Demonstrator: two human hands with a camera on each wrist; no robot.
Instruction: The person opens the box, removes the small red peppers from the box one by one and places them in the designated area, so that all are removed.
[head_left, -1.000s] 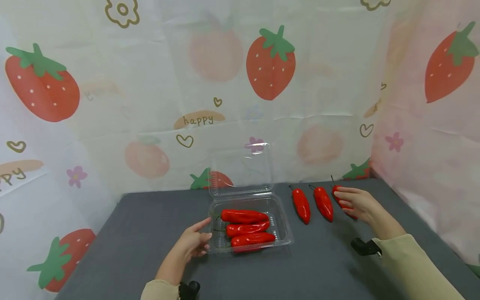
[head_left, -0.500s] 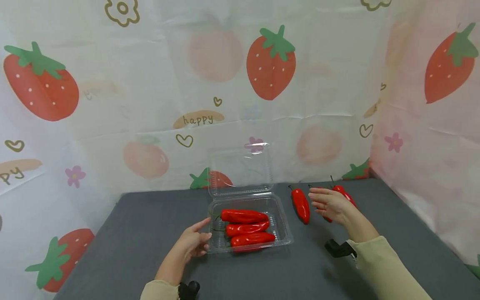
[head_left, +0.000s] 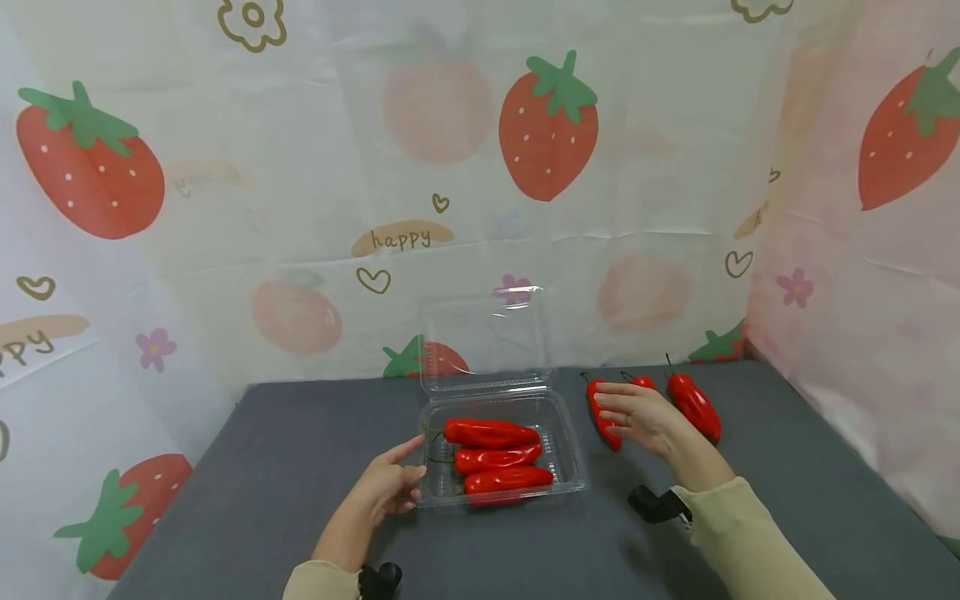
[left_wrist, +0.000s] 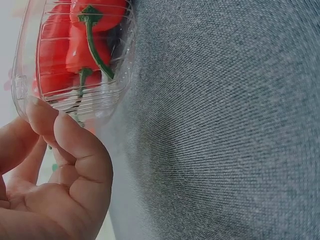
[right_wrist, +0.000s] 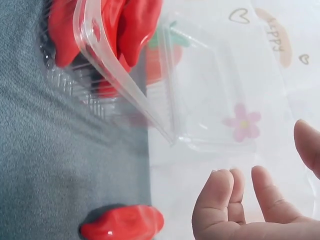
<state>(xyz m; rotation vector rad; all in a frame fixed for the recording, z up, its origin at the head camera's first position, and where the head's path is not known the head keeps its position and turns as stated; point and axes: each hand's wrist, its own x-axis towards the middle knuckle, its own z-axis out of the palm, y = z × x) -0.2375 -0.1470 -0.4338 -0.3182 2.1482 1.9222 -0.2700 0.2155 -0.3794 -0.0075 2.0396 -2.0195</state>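
Watching remotely, I see a grey table (head_left: 300, 437) bearing a clear, lid-up container (head_left: 517, 406), my left hand (head_left: 384, 490) touching it, pinching or not I cannot tell, my right hand (head_left: 648, 419), thumb wide of fingers, near three loose peppers (head_left: 694, 408), and three boxed peppers (head_left: 497, 457).

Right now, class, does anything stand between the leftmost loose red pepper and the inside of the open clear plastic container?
Only the side wall of the clear plastic container, facing the red pepper; the raised lid stands at the back.
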